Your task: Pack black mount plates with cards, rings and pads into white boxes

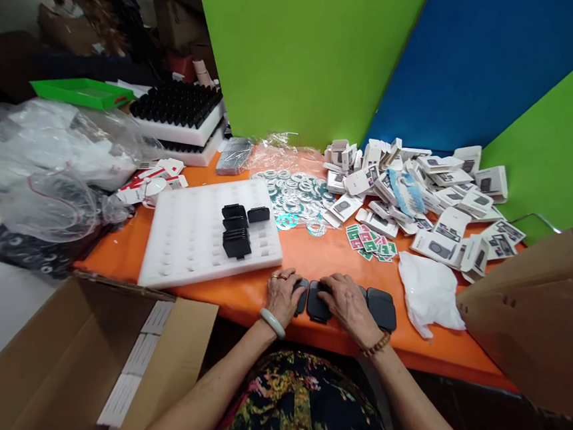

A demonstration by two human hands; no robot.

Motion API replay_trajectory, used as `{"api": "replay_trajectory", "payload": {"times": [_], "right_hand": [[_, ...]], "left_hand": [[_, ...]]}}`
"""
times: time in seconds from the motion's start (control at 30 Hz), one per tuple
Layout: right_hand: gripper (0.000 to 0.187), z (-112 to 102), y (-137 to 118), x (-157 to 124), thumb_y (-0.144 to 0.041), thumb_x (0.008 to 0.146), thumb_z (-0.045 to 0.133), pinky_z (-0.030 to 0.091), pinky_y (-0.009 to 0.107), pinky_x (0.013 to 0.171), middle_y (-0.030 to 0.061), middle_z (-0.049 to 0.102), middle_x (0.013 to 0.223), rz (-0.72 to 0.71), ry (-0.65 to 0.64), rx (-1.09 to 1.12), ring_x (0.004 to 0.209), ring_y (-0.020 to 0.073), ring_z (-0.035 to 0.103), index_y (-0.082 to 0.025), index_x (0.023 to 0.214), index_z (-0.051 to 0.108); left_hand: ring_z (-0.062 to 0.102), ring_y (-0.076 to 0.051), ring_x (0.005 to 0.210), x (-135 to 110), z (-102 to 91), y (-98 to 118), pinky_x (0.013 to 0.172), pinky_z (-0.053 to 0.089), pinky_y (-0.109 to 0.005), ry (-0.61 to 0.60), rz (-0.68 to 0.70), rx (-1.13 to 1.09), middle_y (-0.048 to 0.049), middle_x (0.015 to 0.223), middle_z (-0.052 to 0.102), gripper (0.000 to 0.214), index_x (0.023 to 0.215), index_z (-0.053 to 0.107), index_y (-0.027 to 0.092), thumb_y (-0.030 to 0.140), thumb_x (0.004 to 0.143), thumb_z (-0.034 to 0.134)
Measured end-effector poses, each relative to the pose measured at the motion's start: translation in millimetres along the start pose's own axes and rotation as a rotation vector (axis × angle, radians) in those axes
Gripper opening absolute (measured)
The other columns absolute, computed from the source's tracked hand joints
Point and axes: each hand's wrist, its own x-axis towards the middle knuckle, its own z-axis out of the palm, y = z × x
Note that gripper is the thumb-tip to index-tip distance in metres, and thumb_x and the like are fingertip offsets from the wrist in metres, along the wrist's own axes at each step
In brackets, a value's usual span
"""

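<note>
My left hand (282, 296) and my right hand (349, 304) rest at the front edge of the orange table (313, 257), over a row of flat black pads (381, 309). The left hand's fingers curl over the leftmost pad (301, 295). The right hand lies on the middle pads, fingers bent down onto them. A white foam tray (189, 233) to the left carries a few more black pads (238, 227) stacked near its right side.
Small white boxes (420, 180) are heaped at the back right. Round silver-green rings (296, 192), green-red stickers (370, 242) and a white bag (427, 291) lie mid-table. Plastic bags (34, 173) sit left. Open cardboard boxes stand at lower left (68, 356) and right (533, 310).
</note>
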Motion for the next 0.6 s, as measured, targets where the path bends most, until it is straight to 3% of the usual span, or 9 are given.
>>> {"api": "replay_trajectory", "payload": {"times": [0.17,0.3,0.4,0.53,0.6], "right_hand": [[0.019,-4.6,-21.8,62.6,-0.026,0.089,0.052,0.048,0.034,0.073,0.0094,0.067,0.089,-0.034,0.109,0.186,0.079,0.0221,0.062,-0.016,0.102,0.062],[0.024,-7.2,-50.2,133.4,-0.024,0.088,0.055,0.047,0.032,0.074,0.0094,0.064,0.097,-0.167,0.132,0.299,0.079,0.0196,0.061,-0.016,0.11,0.058],[0.026,0.4,-67.2,176.9,-0.02,0.085,0.059,0.044,0.032,0.079,0.0111,0.061,0.105,-0.25,0.078,0.202,0.09,0.0208,0.059,-0.016,0.111,0.059],[0.002,7.5,-83.1,208.3,-0.017,0.081,0.064,0.04,0.028,0.07,0.0061,0.063,0.082,-0.267,-0.005,0.125,0.079,0.0199,0.058,-0.016,0.082,0.065],[0.006,-0.3,-88.3,209.2,-0.02,0.083,0.062,0.038,0.026,0.065,0.0032,0.062,0.074,-0.266,0.001,0.138,0.072,0.0179,0.056,-0.017,0.078,0.064]], "left_hand": [[0.054,-0.025,0.109,-9.5,-1.7,-5.1,0.095,0.044,-0.045,0.038,0.052,-0.037,-0.0094,0.118,0.061,0.023,0.105,0.063,0.02,0.017,0.083,0.057],[0.054,-0.025,0.111,-8.0,-20.6,-15.4,0.096,0.045,-0.044,0.293,0.047,-0.08,-0.013,0.117,0.06,0.031,0.116,0.056,0.016,0.017,0.086,0.053],[0.055,-0.025,0.11,-0.6,-40.8,-26.5,0.095,0.047,-0.043,0.433,0.059,-0.067,-0.0137,0.116,0.059,0.033,0.119,0.053,0.016,0.016,0.086,0.052],[0.058,-0.025,0.106,6.0,-53.6,-35.4,0.09,0.05,-0.042,0.388,0.07,-0.021,-0.0144,0.112,0.059,0.031,0.115,0.056,0.015,0.013,0.084,0.052],[0.058,-0.026,0.104,7.0,-54.3,-36.3,0.09,0.05,-0.043,0.36,0.062,-0.038,-0.0146,0.109,0.061,0.03,0.112,0.058,0.014,0.013,0.083,0.053]]}}
